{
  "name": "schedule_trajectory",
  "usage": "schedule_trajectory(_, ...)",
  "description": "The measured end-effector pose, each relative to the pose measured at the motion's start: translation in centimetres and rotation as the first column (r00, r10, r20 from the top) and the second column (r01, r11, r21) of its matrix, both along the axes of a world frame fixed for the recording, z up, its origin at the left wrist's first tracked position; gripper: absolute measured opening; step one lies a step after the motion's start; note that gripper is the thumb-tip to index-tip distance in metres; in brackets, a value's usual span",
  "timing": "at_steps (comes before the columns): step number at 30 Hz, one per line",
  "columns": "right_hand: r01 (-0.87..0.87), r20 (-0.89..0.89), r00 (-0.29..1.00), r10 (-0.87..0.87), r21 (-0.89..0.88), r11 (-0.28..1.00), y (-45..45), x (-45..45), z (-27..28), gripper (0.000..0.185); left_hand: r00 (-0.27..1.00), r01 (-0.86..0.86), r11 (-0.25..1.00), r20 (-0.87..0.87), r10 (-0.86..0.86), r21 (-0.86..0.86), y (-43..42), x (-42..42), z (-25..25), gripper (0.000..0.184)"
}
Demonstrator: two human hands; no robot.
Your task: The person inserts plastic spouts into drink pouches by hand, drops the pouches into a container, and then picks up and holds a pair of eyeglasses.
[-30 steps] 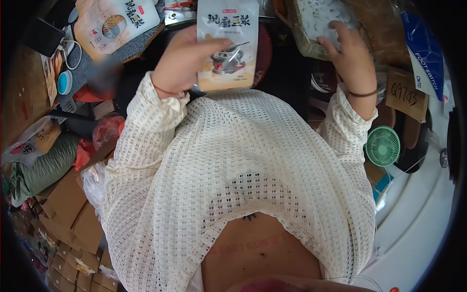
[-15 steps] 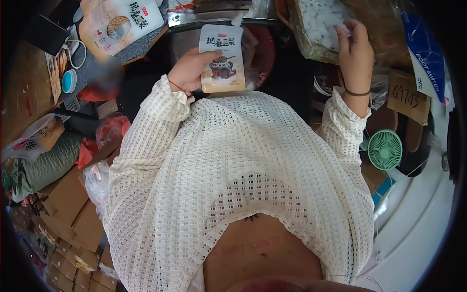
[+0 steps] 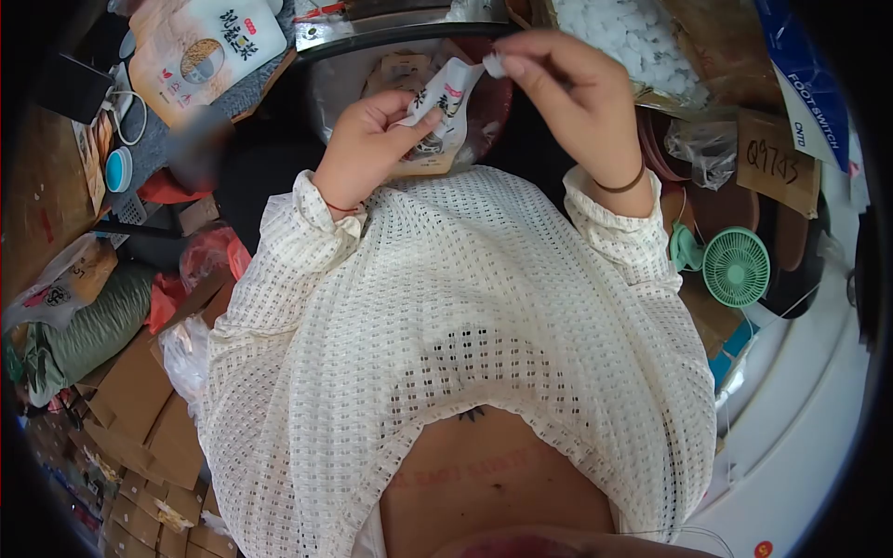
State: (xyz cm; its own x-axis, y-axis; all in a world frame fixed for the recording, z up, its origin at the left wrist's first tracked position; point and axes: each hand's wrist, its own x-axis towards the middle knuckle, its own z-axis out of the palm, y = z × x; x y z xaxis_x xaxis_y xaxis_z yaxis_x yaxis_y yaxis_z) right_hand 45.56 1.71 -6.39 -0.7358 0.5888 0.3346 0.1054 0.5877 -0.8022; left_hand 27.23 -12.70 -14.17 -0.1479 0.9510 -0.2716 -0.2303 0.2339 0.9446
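Note:
My left hand (image 3: 365, 147) is closed around a printed white-and-tan spout pouch (image 3: 456, 104), which is tilted and creased, its upper corner pointing right. At that corner, my right hand (image 3: 588, 112) pinches a small white plastic cap (image 3: 493, 65) between thumb and forefinger. The cap sits against the pouch's spout; whether it is threaded on cannot be seen. Beneath the pouch is a red basin (image 3: 500, 116) lined with clear plastic, with more pouches (image 3: 400, 70) inside it. Beyond my right hand, a box holds many small white caps (image 3: 623, 37).
A larger printed pouch (image 3: 206, 56) lies on a grey surface at upper left. To the right are a green fan (image 3: 736, 267), a marked cardboard piece (image 3: 779, 172) and a blue footswitch box (image 3: 805, 88). Cardboard boxes (image 3: 139, 400) lie at lower left.
My right hand has moved left from the box of caps to the pouch's corner, bringing a cap. My left hand has tilted the pouch to the right and squeezed it.

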Motion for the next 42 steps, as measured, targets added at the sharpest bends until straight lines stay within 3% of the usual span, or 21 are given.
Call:
schedule_trajectory(2, 0.023, -0.088, 0.995, -0.041, -0.193, 0.981, -0.3, -0.9, 0.2, 0.012, 0.999, 0.001, 0.998, -0.032, 0.001, 0.060, -0.2, 0.5, 0.2, 0.023)
schedule_trajectory(3, 0.021, -0.031, 0.999, -0.024, -0.089, 0.996, -0.3, -1.3, 0.3, 0.012, 0.999, 0.006, 0.996, -0.049, -0.001, 0.092, -0.3, 0.7, 0.4, 0.024)
schedule_trajectory(6, 0.014, 0.101, 0.994, -0.036, 0.216, 0.976, 0.0, -1.9, 0.5, 0.014, 0.983, 0.061, 0.998, 0.176, -0.061, 0.006, -0.6, 0.9, 1.7, 0.027)
schedule_trajectory(9, -0.053, 0.186, 0.982, 0.011, 0.221, 0.974, 0.5, -1.2, 0.4, 0.016, 0.976, 0.125, 0.992, 0.185, -0.118, -0.032, -0.9, 1.2, 2.2, 0.031)
schedule_trajectory(10, -0.065, 0.186, 0.982, 0.022, 0.229, 0.971, 0.6, -1.1, 0.4, 0.015, 0.955, 0.125, 0.992, 0.273, -0.112, -0.032, -0.9, 1.4, 2.6, 0.032)
schedule_trajectory(13, 0.035, 0.196, 0.979, -0.047, 0.061, 0.998, -0.1, -0.7, 1.2, 0.015, 0.963, 0.133, 0.990, 0.243, -0.119, -0.039, -0.7, 1.4, 2.5, 0.033)
schedule_trajectory(16, 0.004, 0.161, 0.986, -0.031, 0.168, 0.986, 0.2, -0.6, 0.6, 0.016, 0.982, 0.160, 0.987, 0.100, -0.161, 0.021, -0.4, 1.5, 1.7, 0.033)
schedule_trajectory(19, -0.061, 0.140, 0.990, 0.024, 0.270, 0.961, 0.6, -0.8, 0.3, 0.016, 0.980, 0.197, 0.979, 0.052, -0.194, -0.056, -0.3, 1.5, 1.9, 0.030)
schedule_trajectory(22, -0.073, 0.239, 0.970, 0.031, 0.170, 0.983, 0.8, -0.3, 1.0, 0.016, 0.961, 0.171, 0.984, 0.228, -0.155, -0.050, -0.3, 1.4, 3.1, 0.031)
schedule_trajectory(25, -0.066, 0.264, 0.964, -0.017, 0.302, 0.951, 0.8, 0.2, 0.8, 0.015, 0.979, 0.195, 0.981, 0.052, -0.195, 0.003, -0.3, 1.4, 2.0, 0.032)
schedule_trajectory(28, -0.141, 0.326, 0.945, 0.002, 0.401, 0.905, 0.6, 0.0, 1.3, 0.017, 0.979, 0.193, 0.981, 0.074, -0.191, -0.021, -0.3, 2.0, 2.3, 0.032)
schedule_trajectory(31, -0.199, 0.336, 0.940, 0.061, 0.393, 0.898, 1.2, -0.1, 1.5, 0.022, 0.964, 0.178, 0.981, 0.212, -0.159, -0.075, -0.2, 1.8, 2.5, 0.032)
schedule_trajectory(34, -0.149, 0.246, 0.967, 0.066, 0.336, 0.930, 0.7, -0.1, 0.9, 0.027, 0.953, 0.235, 0.970, 0.211, -0.218, -0.056, -0.3, 1.3, 2.9, 0.029)
schedule_trajectory(37, 0.072, 0.022, 0.995, -0.101, 0.557, 0.828, 1.5, -0.2, 1.7, 0.030, 0.959, 0.229, 0.971, 0.186, -0.214, -0.066, -0.4, 0.4, 2.5, 0.028)
schedule_trajectory(38, 0.180, 0.015, 0.976, -0.218, 0.511, 0.841, 0.6, 0.4, 2.8, 0.026, 0.959, 0.174, 0.984, 0.231, -0.162, -0.034, -0.3, 0.1, 2.4, 0.028)
schedule_trajectory(41, 0.274, -0.079, 0.962, -0.262, 0.283, 0.919, 1.4, 2.0, 2.8, 0.014, 0.955, 0.043, 0.999, 0.291, -0.048, 0.026, 0.8, -1.8, 1.9, 0.030)
schedule_trajectory(42, 0.223, -0.029, 0.974, -0.225, 0.306, 0.925, 1.4, 2.4, 2.7, 0.014, 0.941, 0.015, 0.998, 0.337, -0.035, 0.063, 1.3, -2.5, 1.9, 0.030)
